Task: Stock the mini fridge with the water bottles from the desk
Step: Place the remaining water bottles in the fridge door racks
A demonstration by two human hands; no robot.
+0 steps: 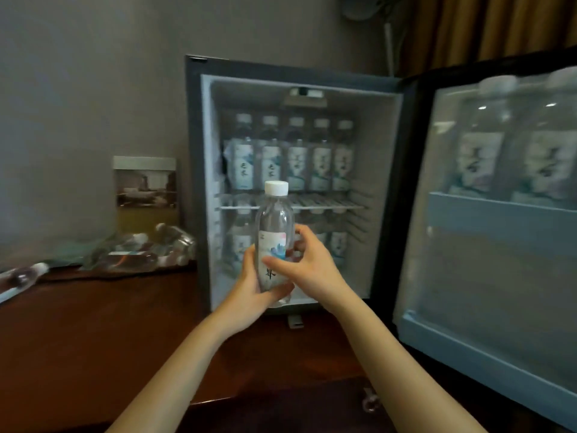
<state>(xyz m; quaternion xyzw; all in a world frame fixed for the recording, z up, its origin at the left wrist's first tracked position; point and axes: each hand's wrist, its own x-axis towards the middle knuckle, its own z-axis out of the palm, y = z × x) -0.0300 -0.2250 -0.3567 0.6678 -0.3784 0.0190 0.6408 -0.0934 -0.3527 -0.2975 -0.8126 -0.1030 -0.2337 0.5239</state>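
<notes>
A clear water bottle (274, 232) with a white cap stands upright in front of the open mini fridge (193, 170). My left hand (249, 292) grips its lower part from the left. My right hand (307, 264) wraps round its label from the right. Inside the fridge, several bottles (296, 157) line the upper wire shelf, and more bottles (338, 245) stand on the lower level, partly hidden by my hands. Two bottles (512, 151) sit in the open door's (499, 276) upper rack. Loose bottles in torn plastic wrap (140, 248) lie on the wooden desk (93, 332) at the left.
One bottle (22, 278) lies on its side at the desk's far left edge. A framed card (145, 189) leans against the grey wall beside the fridge. The door swings out to the right, near my right forearm. Curtains hang behind the fridge.
</notes>
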